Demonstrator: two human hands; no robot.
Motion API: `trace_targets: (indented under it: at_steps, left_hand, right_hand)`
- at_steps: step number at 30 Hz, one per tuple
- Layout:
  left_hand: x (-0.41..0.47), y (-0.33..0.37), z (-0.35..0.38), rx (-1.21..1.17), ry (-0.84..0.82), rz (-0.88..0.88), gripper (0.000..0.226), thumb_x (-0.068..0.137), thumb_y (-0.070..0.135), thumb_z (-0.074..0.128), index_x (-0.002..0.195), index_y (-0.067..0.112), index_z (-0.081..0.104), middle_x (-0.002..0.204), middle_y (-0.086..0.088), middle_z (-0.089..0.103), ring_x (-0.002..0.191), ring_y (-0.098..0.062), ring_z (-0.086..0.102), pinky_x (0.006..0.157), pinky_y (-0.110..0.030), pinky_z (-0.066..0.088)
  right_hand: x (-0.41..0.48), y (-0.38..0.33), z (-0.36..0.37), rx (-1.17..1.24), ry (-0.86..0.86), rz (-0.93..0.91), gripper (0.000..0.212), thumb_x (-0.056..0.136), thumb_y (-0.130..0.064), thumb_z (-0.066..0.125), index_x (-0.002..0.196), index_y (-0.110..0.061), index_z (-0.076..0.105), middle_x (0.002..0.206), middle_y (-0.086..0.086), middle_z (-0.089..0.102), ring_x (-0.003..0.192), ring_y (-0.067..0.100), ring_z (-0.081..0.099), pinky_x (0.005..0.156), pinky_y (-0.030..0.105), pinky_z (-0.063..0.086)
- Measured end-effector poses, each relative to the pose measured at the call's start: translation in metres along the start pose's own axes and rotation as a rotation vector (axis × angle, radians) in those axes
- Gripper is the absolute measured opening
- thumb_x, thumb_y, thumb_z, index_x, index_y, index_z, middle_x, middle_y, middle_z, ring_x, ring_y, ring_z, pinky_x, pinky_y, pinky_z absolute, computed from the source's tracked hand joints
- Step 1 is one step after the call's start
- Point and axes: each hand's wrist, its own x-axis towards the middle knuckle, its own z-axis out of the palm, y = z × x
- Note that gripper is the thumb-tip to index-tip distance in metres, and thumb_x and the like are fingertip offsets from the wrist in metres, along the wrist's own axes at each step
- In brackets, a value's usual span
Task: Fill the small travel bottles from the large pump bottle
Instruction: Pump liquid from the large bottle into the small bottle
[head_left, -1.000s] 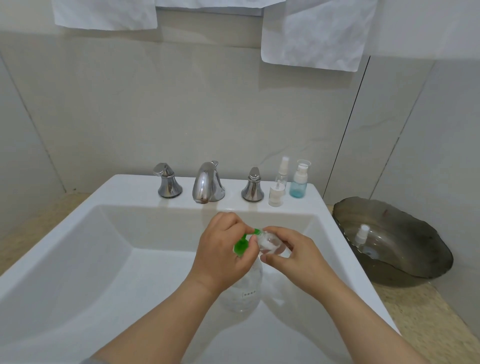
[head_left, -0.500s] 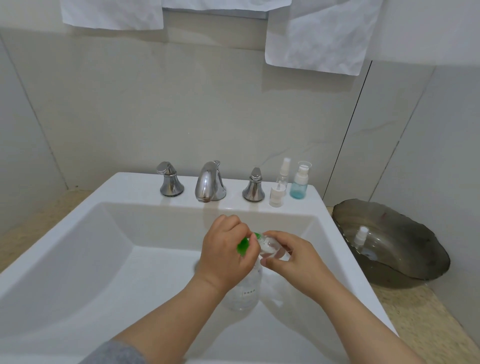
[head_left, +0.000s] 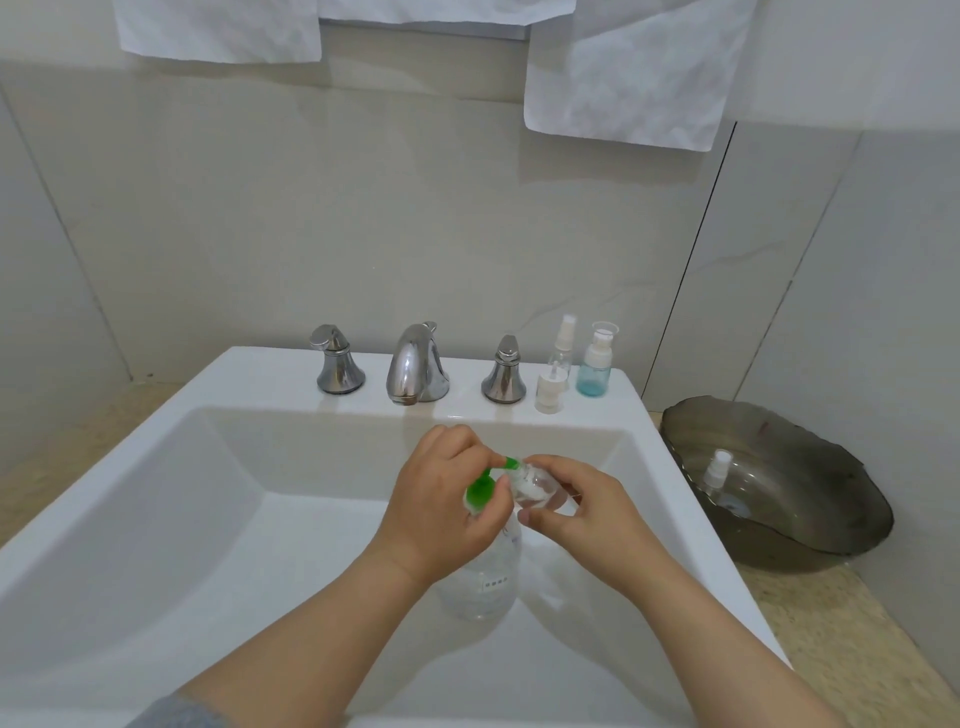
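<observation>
Ok, L to R: white rectangular ceramic sink (head_left: 156, 431), chrome faucet (head_left: 415, 364) at back centre. Left hand (head_left: 441, 514) sits on the green pump head (head_left: 480, 491) of the large clear plastic pump bottle (head_left: 483, 582), fingers curled over it; bottle stands upright in the basin. Pump nozzle meets the mouth of a small clear travel bottle (head_left: 535, 486), tilted, pinched btwn thumb + curled fingers of the right hand (head_left: 582, 512). Back ledge, right of faucet: short white bottle (head_left: 549, 392), slim clear spray bottle (head_left: 563, 340), pale blue pump bottle (head_left: 596, 366). Far right: dark glass bowl (head_left: 831, 519) w/ one white-capped spray bottle (head_left: 717, 470) inside.

pump bottle (head_left: 483, 587) in sink (head_left: 156, 519), bowl (head_left: 810, 499) at right
</observation>
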Motion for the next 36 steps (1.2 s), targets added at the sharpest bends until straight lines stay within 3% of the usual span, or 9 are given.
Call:
trace_targets:
  at_steps: [8, 12, 19, 25, 36]
  left_hand:
    - [0.006, -0.003, -0.009, 0.055, -0.114, 0.037, 0.028, 0.084, 0.032, 0.057, 0.086, 0.011, 0.075, 0.078, 0.003, 0.057, 0.075, -0.015, 0.052, 0.067, -0.017, 0.038]
    - [0.001, -0.002, -0.006, 0.056, -0.069, 0.017, 0.027, 0.083, 0.031, 0.058, 0.085, 0.009, 0.073, 0.078, 0.001, 0.057, 0.076, -0.015, 0.049, 0.069, -0.015, 0.035]
    - [-0.003, -0.001, 0.004, 0.081, -0.018, 0.004, 0.024, 0.081, 0.029, 0.058, 0.079, 0.006, 0.065, 0.078, -0.003, 0.053, 0.072, -0.022, 0.05, 0.068, -0.021, 0.034]
    - [-0.007, 0.0, 0.008, 0.079, -0.012, -0.009, 0.023, 0.081, 0.028, 0.057, 0.075, 0.006, 0.062, 0.075, -0.002, 0.051, 0.07, -0.021, 0.048, 0.066, -0.021, 0.033]
    - [-0.007, -0.002, 0.0, 0.035, -0.036, 0.007, 0.024, 0.083, 0.028, 0.058, 0.087, 0.008, 0.07, 0.082, 0.0, 0.056, 0.078, -0.018, 0.05, 0.072, -0.018, 0.038]
  right_hand:
    - [0.001, 0.0, 0.0, 0.002, 0.007, -0.012, 0.045, 0.076, -0.028, 0.076, 0.117, -0.038, 0.062, 0.111, -0.015, 0.065, 0.1, 0.006, 0.059, 0.092, 0.03, 0.05]
    - [0.003, 0.001, 0.002, 0.018, -0.008, -0.013, 0.047, 0.071, -0.036, 0.073, 0.117, -0.038, 0.062, 0.113, -0.015, 0.065, 0.102, 0.007, 0.061, 0.093, 0.035, 0.051]
    - [0.002, 0.0, 0.003, 0.024, -0.017, -0.006, 0.041, 0.074, -0.03, 0.076, 0.112, -0.038, 0.064, 0.109, -0.017, 0.066, 0.1, 0.008, 0.061, 0.091, 0.035, 0.052]
    - [0.002, 0.002, 0.003, 0.021, -0.032, -0.006, 0.043, 0.068, -0.04, 0.074, 0.109, -0.04, 0.064, 0.106, -0.016, 0.067, 0.098, 0.009, 0.062, 0.09, 0.038, 0.052]
    - [0.002, 0.001, 0.003, 0.013, -0.023, -0.013, 0.045, 0.07, -0.036, 0.074, 0.115, -0.038, 0.063, 0.109, -0.016, 0.067, 0.098, 0.008, 0.061, 0.091, 0.037, 0.051]
